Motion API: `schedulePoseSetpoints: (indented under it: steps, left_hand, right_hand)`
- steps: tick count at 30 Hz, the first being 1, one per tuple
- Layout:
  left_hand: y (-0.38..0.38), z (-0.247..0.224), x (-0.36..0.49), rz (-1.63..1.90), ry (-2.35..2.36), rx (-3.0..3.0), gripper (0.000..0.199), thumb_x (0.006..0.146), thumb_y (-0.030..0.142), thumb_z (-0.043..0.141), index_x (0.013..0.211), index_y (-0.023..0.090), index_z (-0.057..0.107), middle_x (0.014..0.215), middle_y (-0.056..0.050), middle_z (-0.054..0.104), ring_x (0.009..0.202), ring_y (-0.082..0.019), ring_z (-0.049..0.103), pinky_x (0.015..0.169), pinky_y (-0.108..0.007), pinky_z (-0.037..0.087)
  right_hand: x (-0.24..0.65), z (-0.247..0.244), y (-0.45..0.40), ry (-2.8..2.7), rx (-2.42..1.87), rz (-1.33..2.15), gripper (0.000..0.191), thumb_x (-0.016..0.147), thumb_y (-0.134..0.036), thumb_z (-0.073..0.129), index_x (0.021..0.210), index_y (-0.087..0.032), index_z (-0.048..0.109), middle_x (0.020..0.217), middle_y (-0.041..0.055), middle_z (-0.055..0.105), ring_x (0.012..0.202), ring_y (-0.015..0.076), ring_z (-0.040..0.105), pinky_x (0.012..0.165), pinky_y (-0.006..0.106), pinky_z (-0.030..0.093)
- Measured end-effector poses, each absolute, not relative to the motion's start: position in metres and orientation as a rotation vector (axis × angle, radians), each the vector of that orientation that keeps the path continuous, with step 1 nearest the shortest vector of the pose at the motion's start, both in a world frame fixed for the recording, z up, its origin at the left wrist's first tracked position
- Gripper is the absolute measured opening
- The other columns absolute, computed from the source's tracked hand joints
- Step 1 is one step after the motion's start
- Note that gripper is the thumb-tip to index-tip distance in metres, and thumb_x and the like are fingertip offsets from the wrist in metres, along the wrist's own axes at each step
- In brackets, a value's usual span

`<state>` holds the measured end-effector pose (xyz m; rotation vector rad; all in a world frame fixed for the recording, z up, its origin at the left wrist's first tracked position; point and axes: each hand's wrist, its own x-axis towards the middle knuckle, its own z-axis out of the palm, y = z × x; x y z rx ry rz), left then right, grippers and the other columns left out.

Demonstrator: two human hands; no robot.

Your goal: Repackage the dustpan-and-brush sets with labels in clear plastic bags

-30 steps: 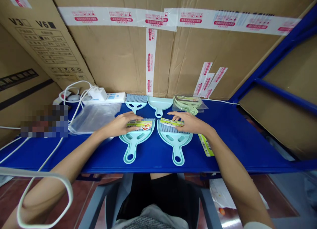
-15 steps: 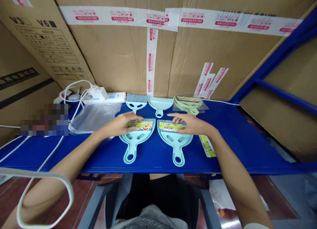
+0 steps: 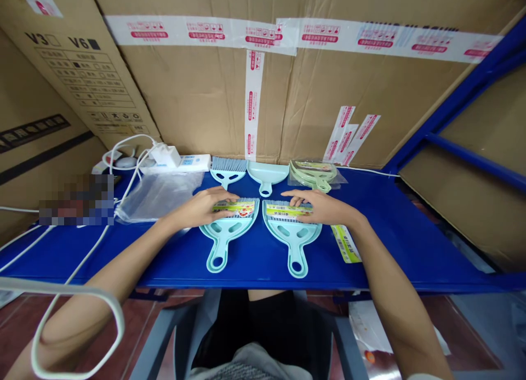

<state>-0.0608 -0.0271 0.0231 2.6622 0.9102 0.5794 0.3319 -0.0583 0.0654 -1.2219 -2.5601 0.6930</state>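
Note:
Two pale-blue dustpan and brush sets lie side by side on the blue table [image 3: 176, 265], handles toward me. My left hand [image 3: 199, 210] grips the outer side of the left set [image 3: 224, 240], its thumb on the paper label [image 3: 243, 209] across the bristles. My right hand [image 3: 332, 207] grips the right set [image 3: 292, 240] from its outer side, thumb and curled fingers at its label [image 3: 281, 210] and index finger stretched above the pan. In both sets the brush nests inside the dustpan. The hands hide the sets' outer corners.
Behind stand a loose brush [image 3: 227, 174], a pale-blue dustpan [image 3: 268, 174] and a green bagged set [image 3: 314, 174]. Clear plastic bags [image 3: 160, 196] lie left, by a power strip [image 3: 197, 163] and white cables. Another label [image 3: 346, 243] lies right. Cardboard [image 3: 197, 95] walls the back.
The view has shifted slightly, so everything sits a little lower and to the right. Both hands stay at the same sets, with hardly any movement.

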Motion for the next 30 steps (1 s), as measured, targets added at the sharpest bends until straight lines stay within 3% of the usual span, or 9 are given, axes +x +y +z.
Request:
schedulePoseSetpoints:
  steps: [8,18,30]
  left_hand:
    - [-0.026,0.021,-0.060,0.590,0.894,2.673,0.046,0.103,0.055,0.063,0.134,0.023,0.071,0.129,-0.011,0.077,0.116,-0.029,0.071,0.100,-0.045,0.057]
    - [-0.027,0.022,-0.060,0.596,0.921,2.647,0.047,0.103,0.057,0.061,0.133,0.023,0.073,0.128,-0.011,0.077,0.116,-0.030,0.070,0.102,-0.046,0.058]
    - [-0.027,0.024,-0.059,0.560,0.913,2.680,0.048,0.105,0.055,0.059,0.135,0.020,0.072,0.126,-0.012,0.078,0.116,-0.031,0.069,0.101,-0.046,0.057]
  right_hand:
    - [0.337,0.065,-0.055,-2.462,-1.216,0.630,0.065,0.091,-0.035,0.071,0.154,-0.025,0.058,0.125,0.0093,0.076,0.113,0.0259,0.071,0.104,0.044,0.056]
    - [0.329,0.074,-0.059,-2.345,-1.260,0.572,0.048,0.095,-0.026,0.062,0.142,-0.023,0.069,0.105,0.0056,0.081,0.097,0.0212,0.075,0.096,0.037,0.058]
    - [0.322,0.063,-0.060,-2.539,-1.228,0.629,0.064,0.086,-0.031,0.077,0.148,-0.022,0.064,0.121,0.0097,0.078,0.112,0.0268,0.074,0.104,0.043,0.054]
